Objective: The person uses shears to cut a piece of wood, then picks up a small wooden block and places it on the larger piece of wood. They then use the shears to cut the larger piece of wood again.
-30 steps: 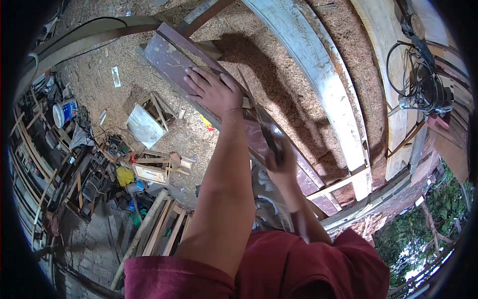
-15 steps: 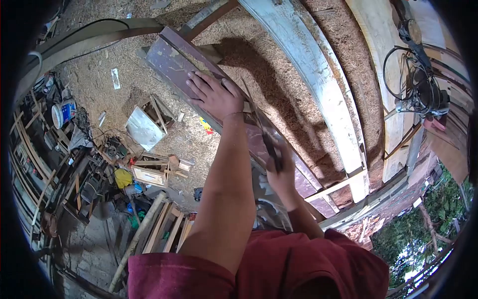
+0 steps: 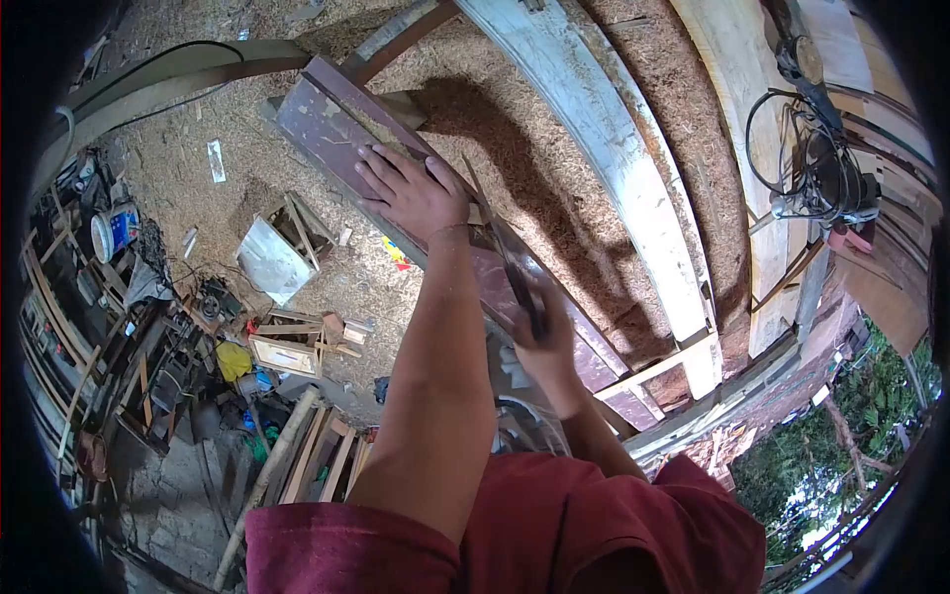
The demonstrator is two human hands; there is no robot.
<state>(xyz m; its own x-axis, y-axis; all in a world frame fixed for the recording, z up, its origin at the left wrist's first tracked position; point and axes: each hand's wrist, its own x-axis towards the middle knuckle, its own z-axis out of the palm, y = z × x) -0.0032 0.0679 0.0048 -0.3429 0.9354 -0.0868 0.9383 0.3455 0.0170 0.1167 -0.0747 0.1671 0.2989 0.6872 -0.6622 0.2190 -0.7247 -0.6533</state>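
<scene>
A long board (image 3: pixel 322 124) with worn purple-brown paint lies slantwise below me. My left hand (image 3: pixel 418 196) rests flat on it, fingers stretched out and palm down. My right hand (image 3: pixel 547 337) is wrapped round the dark handle of what looks like a handsaw (image 3: pixel 492 220). Its narrow, tapering blade points away from me, just right of my left hand and along the board's right side. Whether the teeth are in the wood cannot be made out.
Sawdust and shavings cover the ground (image 3: pixel 188 129). A long curved pale plank (image 3: pixel 604 148) runs to the right, with a corded power tool (image 3: pixel 841 183) beyond. On the left are a small wooden box-like piece (image 3: pixel 277 262), a white bucket (image 3: pixel 114 233) and heaped scrap.
The whole scene sits slightly further left in view. My left hand stays flat on the board, and my right hand still grips the handsaw, with hardly any shift along the board.
</scene>
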